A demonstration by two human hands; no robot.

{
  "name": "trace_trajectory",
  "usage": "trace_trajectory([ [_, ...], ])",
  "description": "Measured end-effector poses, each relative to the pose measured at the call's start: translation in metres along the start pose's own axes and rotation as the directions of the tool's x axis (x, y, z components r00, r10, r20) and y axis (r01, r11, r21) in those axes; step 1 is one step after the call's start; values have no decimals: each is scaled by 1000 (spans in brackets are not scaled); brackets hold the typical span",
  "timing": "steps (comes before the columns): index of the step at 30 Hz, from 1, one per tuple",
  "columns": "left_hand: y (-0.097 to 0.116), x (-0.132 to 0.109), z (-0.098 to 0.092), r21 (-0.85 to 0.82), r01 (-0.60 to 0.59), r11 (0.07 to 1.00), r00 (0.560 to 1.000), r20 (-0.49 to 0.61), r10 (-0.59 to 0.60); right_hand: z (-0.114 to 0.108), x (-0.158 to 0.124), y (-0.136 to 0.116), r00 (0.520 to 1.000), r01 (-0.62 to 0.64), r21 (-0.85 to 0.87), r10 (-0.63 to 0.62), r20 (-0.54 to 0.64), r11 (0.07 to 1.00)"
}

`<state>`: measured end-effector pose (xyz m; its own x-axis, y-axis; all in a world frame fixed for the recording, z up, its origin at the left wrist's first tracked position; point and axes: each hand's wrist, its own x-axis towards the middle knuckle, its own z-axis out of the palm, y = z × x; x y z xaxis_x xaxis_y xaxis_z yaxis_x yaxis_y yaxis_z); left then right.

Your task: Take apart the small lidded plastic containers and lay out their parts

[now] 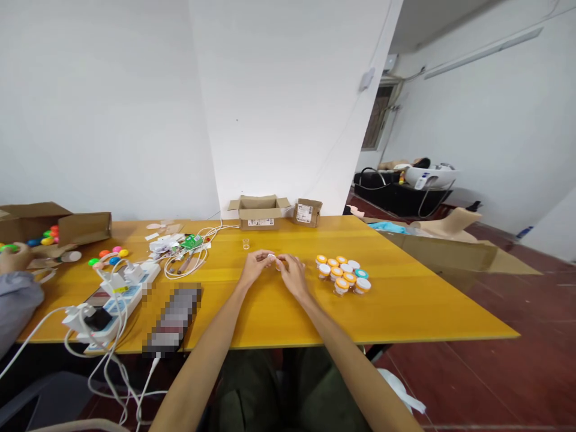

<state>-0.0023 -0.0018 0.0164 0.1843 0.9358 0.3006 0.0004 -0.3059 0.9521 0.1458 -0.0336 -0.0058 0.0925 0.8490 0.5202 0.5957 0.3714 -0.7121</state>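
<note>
From where I stand, the person at the wooden table (418, 309) has both forearms stretched over its near edge, hands almost meeting above the middle. The left hand (255, 267) has its fingertips closed on a small pale piece (271, 257), pinched just above the tabletop in the gap between the two hands. The right hand (292, 273) has its fingers curled in close to that same piece, though I can't tell whether they grip anything. Just to the right sits a cluster of clear jars (342, 276) with orange, white and teal lids, packed side by side. A lone clear cup (245, 243) stands beyond the left hand, and behind it are an open cardboard box (259, 211) and a smaller carton (308, 212) near the wall. Over at the far left, a co-worker's hand (15, 258) is at a green ball (8, 247)
</note>
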Motion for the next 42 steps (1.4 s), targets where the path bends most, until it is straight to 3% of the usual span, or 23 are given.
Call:
trace_trajectory([
  [10, 7, -6, 2, -99, 58, 993, 996, 75, -51, 3, 0, 3, 999, 22, -46, -21, 26, 999],
  [24, 14, -10, 8, -197, 107, 974, 993, 72, -94, 4, 0, -1, 999, -34, -162, 40, 36, 986],
  [42, -1, -8, 7, -216, 95, 972, 989, 132, -68, 9, -2, 11, 999, 44, -283, -35, 38, 958],
])
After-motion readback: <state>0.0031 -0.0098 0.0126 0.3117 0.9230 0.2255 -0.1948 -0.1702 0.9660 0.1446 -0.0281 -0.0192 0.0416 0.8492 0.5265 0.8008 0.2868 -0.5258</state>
